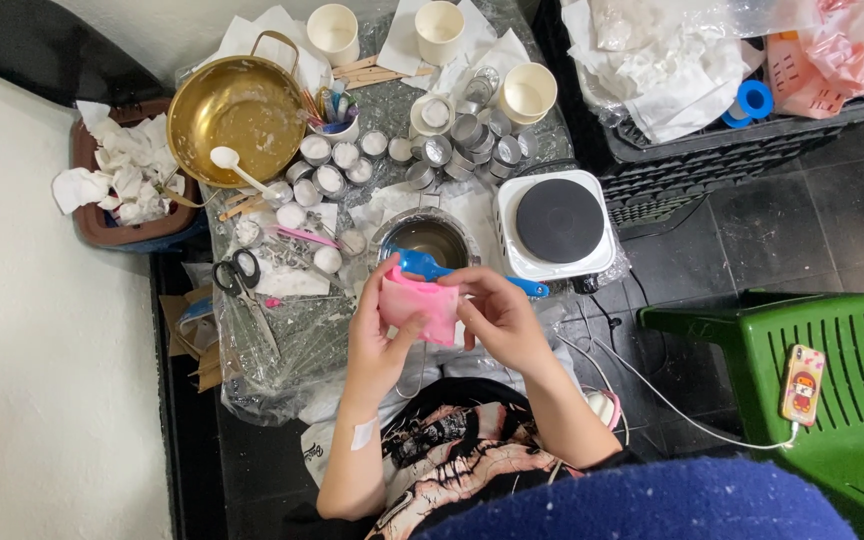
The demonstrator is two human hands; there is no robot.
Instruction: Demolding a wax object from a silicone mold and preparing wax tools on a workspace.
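Both the left hand point(377, 335) and right hand point(497, 318) grip a pink mould point(420, 305) over the table point(302, 330); small tins point(330, 180) beyond appear filled.

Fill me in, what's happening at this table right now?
A seated person holds a soft pink mould in both hands, the left hand cupping it from below and the right hand gripping its edge. Just beyond it a blue spatula rests across a small metal pot, beside a white hot plate. Small tins, paper cups and a brass pan crowd the table.
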